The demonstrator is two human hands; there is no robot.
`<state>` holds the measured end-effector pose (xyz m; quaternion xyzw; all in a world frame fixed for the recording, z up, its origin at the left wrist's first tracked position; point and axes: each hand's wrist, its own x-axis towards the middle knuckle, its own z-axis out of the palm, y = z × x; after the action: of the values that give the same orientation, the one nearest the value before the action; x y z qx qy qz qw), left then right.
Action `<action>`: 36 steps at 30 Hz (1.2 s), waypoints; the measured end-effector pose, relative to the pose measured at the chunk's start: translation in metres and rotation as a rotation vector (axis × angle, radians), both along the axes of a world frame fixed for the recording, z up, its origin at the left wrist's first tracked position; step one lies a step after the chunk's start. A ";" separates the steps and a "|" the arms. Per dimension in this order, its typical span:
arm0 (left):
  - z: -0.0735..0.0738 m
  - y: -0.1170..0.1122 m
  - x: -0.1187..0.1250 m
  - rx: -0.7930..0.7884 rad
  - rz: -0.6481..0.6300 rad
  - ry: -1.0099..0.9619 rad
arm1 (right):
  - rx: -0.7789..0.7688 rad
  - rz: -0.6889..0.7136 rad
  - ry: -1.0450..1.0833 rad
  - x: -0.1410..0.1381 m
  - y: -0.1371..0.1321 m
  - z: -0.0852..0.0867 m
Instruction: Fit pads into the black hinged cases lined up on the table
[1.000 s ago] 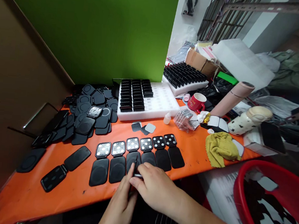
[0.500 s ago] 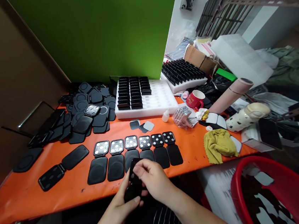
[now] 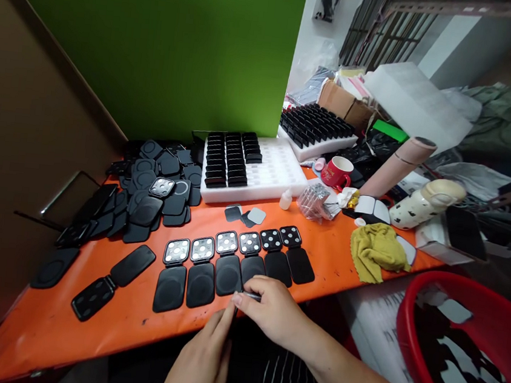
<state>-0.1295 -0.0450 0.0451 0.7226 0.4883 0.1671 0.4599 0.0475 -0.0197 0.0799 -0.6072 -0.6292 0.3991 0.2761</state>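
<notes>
At the table's front edge, my left hand (image 3: 202, 356) and my right hand (image 3: 273, 308) meet around a black folding panel (image 3: 236, 312). It is turned nearly edge-on, so just a thin dark strip shows between them. A small ribbed metallic part (image 3: 252, 296) sticks out by my right fingers; the rest is hidden. Both hands are closed. Just beyond them lies a row of unfolded black panels (image 3: 200, 285), their upper halves (image 3: 202, 249) dotted with round discs. Another unfolded panel (image 3: 92, 300) lies apart at the left.
Black panels (image 3: 146, 210) are piled at the left. A white foam tray (image 3: 281, 164) holds upright black pieces. Behind my right side are a small bottle (image 3: 285, 201), a red mug (image 3: 336, 174), a yellow cloth (image 3: 377, 253) and a red tub (image 3: 407, 311) with pale pieces inside.
The panel has turned from showing its dark face to nearly edge-on. My left hand has rolled over, its back now up. The view has shifted slightly.
</notes>
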 end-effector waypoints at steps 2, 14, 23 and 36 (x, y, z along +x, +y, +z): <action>-0.002 -0.001 0.001 0.021 -0.018 0.000 | -0.014 -0.049 0.098 -0.003 -0.001 -0.006; 0.013 0.019 0.009 -0.322 0.263 -0.415 | -0.482 -0.141 0.930 -0.012 -0.005 -0.007; 0.015 0.010 -0.009 0.411 -0.075 0.031 | -0.693 -0.065 0.957 -0.003 -0.017 0.000; 0.021 0.007 -0.010 0.644 -0.187 0.081 | -0.788 -0.268 1.240 -0.016 -0.024 -0.011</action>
<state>-0.1395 -0.0378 0.0658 0.8786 0.3598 0.2407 0.2015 0.0319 -0.0439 0.0690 -0.3961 -0.0891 0.8272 0.3885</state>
